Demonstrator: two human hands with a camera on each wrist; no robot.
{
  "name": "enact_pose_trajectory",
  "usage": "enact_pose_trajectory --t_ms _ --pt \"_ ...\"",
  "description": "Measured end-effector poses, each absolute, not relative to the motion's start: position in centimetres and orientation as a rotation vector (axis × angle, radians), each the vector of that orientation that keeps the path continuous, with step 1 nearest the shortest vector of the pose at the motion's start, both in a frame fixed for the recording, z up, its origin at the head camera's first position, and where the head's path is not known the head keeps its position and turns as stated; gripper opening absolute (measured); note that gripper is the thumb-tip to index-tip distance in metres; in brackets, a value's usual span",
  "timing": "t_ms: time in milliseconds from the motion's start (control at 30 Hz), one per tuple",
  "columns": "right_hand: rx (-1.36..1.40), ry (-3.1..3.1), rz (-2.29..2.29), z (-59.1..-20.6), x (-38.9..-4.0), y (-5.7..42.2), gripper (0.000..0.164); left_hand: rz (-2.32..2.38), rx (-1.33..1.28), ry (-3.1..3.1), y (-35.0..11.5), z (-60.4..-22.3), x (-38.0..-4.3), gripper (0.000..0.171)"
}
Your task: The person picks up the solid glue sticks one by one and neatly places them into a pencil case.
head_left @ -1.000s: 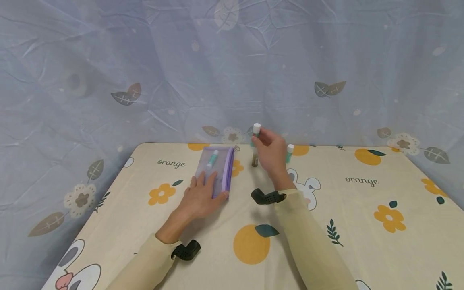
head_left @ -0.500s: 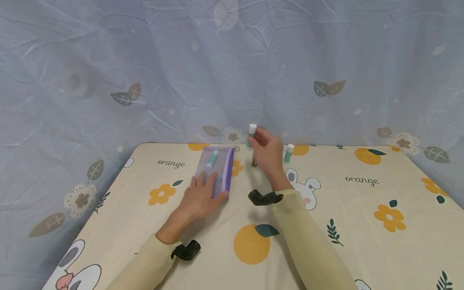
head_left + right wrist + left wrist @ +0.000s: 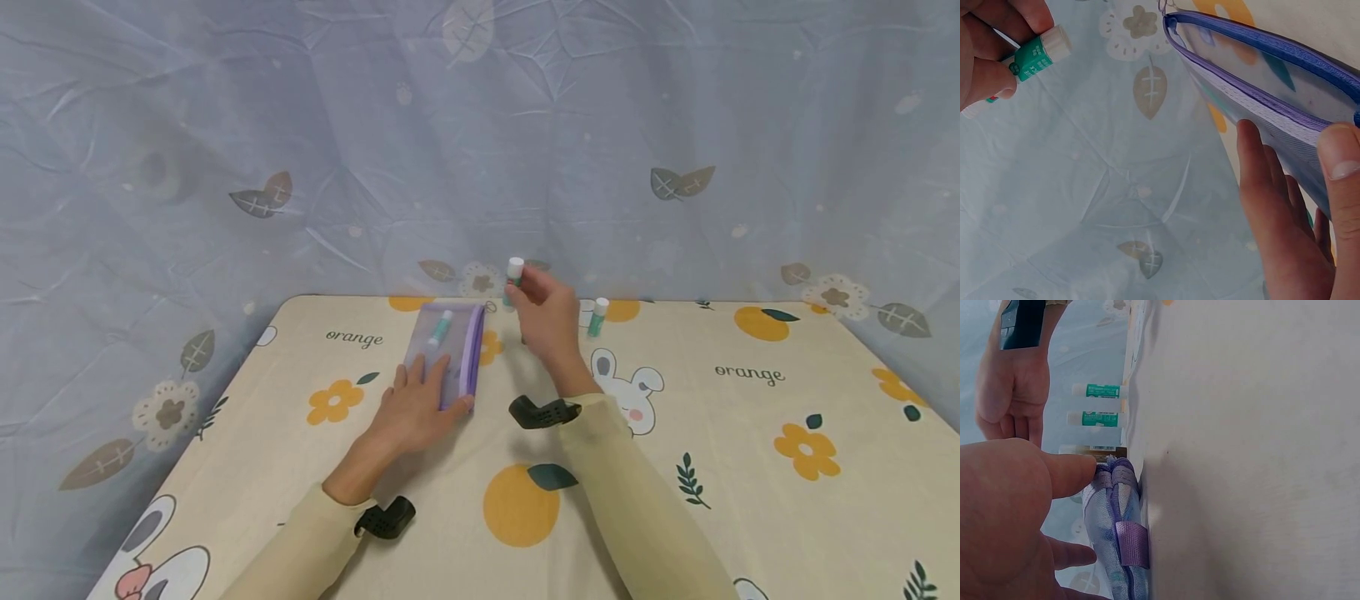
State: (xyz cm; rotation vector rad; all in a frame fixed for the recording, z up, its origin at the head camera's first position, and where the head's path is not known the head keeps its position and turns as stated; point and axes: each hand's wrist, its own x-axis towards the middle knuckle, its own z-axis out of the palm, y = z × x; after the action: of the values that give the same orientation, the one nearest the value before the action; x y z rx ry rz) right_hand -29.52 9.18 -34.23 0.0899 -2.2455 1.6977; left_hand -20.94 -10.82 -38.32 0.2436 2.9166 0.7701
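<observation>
My right hand [image 3: 546, 321] pinches a glue stick [image 3: 513, 279] with a green label and white cap above the table's back edge. The held glue stick [image 3: 1034, 61] is tilted in the right wrist view. A purple mesh zipper pouch [image 3: 452, 367] lies under my left hand [image 3: 414, 412], whose fingers rest spread on it, thumb at its near right corner. Its zipper edge [image 3: 1254, 84] gapes open in the right wrist view. Another glue stick [image 3: 440, 328] shows at the pouch's far end, seemingly inside the mesh.
A green glue stick [image 3: 597, 318] stands right of my right hand. The left wrist view shows two standing green glue sticks [image 3: 1100, 419] and a brown-labelled stick [image 3: 1113, 452], partly behind my left thumb. A patterned cloth covers the table; a curtain [image 3: 480, 150] hangs behind.
My right hand has moved slightly left with the glue stick, toward the pouch, and now covers nearly all of the brown-labelled stick in the head view. My left hand has stayed still.
</observation>
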Motion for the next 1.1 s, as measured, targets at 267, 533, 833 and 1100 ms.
enact_pose_trajectory --t_ms 267,533,833,1100 --pt "0.124 -2.265 1.674 -34.1 -29.2 8.6 0.039 0.767 0.240 2.917 -10.9 -38.3 -20.9 0.080" --pt "0.117 -2.307 1.639 -34.4 -29.1 8.1 0.040 0.767 0.243 2.925 -10.9 -38.4 -20.9 0.079" --pt "0.175 -2.310 1.594 -35.5 -29.3 7.7 0.034 0.772 0.237 2.917 -10.8 -38.3 -20.9 0.080" --pt "0.177 -2.383 1.558 -36.9 -29.4 7.1 0.035 0.770 0.244 2.920 -10.8 -38.3 -20.8 0.079"
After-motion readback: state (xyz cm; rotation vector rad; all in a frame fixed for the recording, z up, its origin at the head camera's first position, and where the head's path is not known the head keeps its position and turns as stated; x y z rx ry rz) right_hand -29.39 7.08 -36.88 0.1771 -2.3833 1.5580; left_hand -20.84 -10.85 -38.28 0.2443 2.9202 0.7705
